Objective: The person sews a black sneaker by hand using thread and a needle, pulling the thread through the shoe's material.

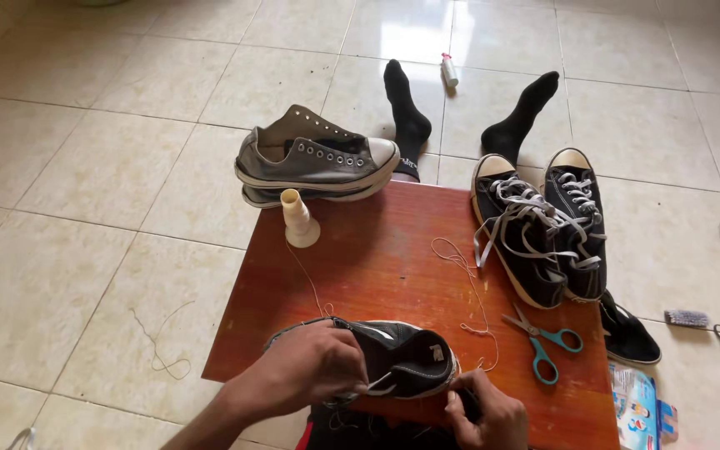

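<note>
A black sneaker [402, 358] with a white sole lies at the near edge of a small red-brown wooden table [377, 250]. My left hand [310, 367] grips its upper from the left side. My right hand [485, 412] pinches at the toe end of the sole, where a pale thread [468, 283] trails up over the table. The thread's spool [297, 218], a cream cone, stands at the table's far left. What my right fingers pinch is too small to make out.
Teal-handled scissors [543, 337] lie right of the shoe. A laced black pair of sneakers [539, 225] sits at the table's right, a grey pair [318, 158] at the far edge. Two black socks [410, 117], a small bottle [449, 71], a brush [687, 317] lie on the tiled floor.
</note>
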